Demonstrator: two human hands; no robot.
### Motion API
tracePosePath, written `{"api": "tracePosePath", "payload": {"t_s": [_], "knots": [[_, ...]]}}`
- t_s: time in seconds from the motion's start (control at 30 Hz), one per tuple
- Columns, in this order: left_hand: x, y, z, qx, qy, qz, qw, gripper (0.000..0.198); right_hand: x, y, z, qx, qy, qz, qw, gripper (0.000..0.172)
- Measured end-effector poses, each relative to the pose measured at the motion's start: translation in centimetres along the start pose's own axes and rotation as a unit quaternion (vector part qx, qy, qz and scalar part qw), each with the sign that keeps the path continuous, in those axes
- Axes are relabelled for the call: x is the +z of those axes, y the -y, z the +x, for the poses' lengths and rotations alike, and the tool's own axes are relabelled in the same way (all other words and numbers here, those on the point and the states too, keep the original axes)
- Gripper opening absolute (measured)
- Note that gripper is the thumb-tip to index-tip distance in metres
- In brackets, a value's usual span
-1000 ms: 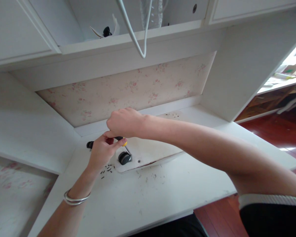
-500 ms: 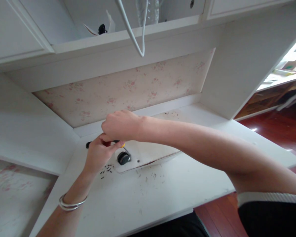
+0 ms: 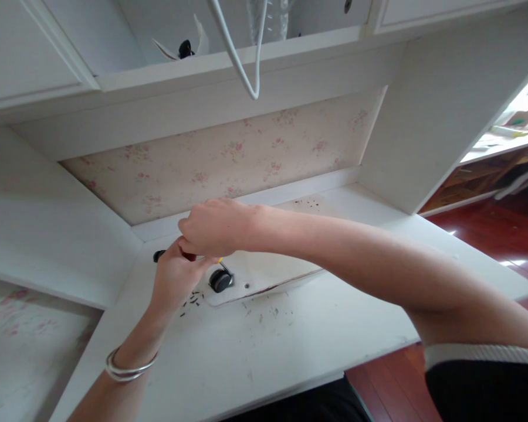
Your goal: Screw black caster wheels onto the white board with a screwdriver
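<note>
I see my left hand [image 3: 175, 276] and right hand [image 3: 215, 227] both closed around one mostly hidden screwdriver [image 3: 223, 266] above one wheel [image 3: 220, 282].

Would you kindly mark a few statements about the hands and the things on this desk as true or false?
1. Both the right hand and the left hand grip the screwdriver. True.
2. The screwdriver's tip points down at the black caster wheel. True.
3. The left wrist is bare. False: it wears silver bangles.
4. The white hanger lies flat on the desk. False: it hangs down in front of the shelf above.
5. Small dark screws lie on the desk by the left hand. True.
</note>
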State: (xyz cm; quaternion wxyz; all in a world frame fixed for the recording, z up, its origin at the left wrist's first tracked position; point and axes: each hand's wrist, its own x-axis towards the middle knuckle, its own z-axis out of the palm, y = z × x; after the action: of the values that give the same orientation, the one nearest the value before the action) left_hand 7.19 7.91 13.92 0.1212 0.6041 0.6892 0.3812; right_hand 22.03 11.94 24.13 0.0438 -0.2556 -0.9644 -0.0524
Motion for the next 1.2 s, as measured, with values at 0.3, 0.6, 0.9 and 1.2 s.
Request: {"api": "tracePosePath", "payload": {"t_s": [0.3,0.6,0.9,1.2], "knots": [[0.0,-0.7,-0.4,-0.005,-0.002,0.069,0.998,0.042,0.4,-0.3,0.2,-0.015,0.014,0.004,1.000,0.031],[-0.4,-0.8,0.0,0.007,-0.031,0.091,0.995,0.042,-0.6,-0.2,-0.2,-0.025,-0.001,-0.026,0.999,0.032],[0.1,-1.4,-0.1,0.006,-0.025,0.091,0.995,0.039,0.3,-0.6,-0.5,-0.011,-0.027,-0.034,0.999,0.035],[0.5,-2.2,-0.2,-0.003,-0.028,0.083,0.996,0.037,0.4,-1.1,-1.0,-0.006,-0.019,-0.008,1.000,0.033]]}}
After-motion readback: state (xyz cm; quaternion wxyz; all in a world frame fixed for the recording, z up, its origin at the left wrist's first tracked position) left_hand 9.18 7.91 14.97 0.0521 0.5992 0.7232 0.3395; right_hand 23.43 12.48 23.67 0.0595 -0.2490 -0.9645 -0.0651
